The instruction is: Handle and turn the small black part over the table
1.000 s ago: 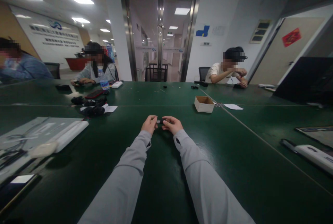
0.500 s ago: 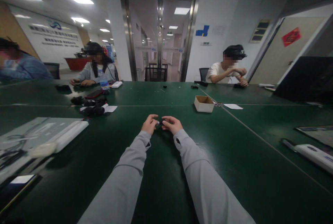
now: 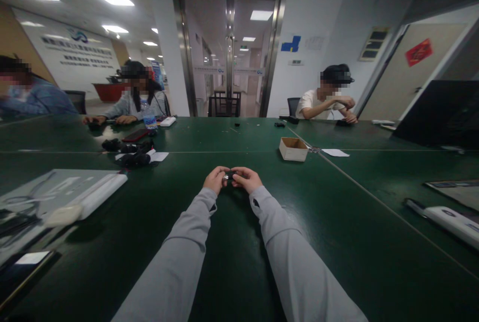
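Above the green table (image 3: 239, 242), my two hands meet at a small black stick with a silver metal end, too small to name further. My left hand (image 3: 215, 180) pinches the silver end (image 3: 226, 177) between thumb and fingers. Its index fingertip reaches the tip of the other hand's index finger. The black part (image 3: 233, 174) is gripped by my right hand (image 3: 248, 180), whose thumb and fingers hide much of it. Both forearms, in grey sleeves, stretch forward.
A small open box (image 3: 294, 149) stands ahead to the right, near a white paper (image 3: 336, 153). Leftward lie dark tangled gear (image 3: 135, 156), a grey case (image 3: 56, 187) and a phone (image 3: 28, 274). A bottle (image 3: 149, 116) stands farther off. Several people sit across the table.
My left index finger lifted off half a second ago and now comes down against my right index finger. My right hand stays put. Across the table, a person's hand has moved left.
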`<action>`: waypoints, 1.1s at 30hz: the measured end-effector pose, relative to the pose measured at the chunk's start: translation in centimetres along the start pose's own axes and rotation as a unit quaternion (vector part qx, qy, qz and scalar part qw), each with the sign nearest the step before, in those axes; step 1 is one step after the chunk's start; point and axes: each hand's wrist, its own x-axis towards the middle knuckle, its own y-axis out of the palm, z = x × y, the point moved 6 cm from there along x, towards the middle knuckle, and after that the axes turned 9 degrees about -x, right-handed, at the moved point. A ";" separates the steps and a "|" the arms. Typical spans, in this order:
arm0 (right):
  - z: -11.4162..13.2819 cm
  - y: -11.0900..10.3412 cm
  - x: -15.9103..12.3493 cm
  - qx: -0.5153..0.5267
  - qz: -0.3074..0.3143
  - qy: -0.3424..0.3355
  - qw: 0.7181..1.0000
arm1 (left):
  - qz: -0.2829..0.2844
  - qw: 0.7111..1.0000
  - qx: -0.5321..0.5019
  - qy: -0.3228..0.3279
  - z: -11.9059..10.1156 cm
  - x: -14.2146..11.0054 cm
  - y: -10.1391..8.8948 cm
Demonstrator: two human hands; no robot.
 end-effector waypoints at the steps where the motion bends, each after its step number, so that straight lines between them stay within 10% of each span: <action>1: 0.0 0.0 0.0 0.003 0.000 0.001 1.000 | 0.002 1.000 -0.001 -0.001 0.0 0.0 0.0; 33: -0.8 -0.1 0.2 0.050 -0.032 0.076 0.995 | 0.005 0.999 -0.007 0.047 -0.4 -0.3 0.3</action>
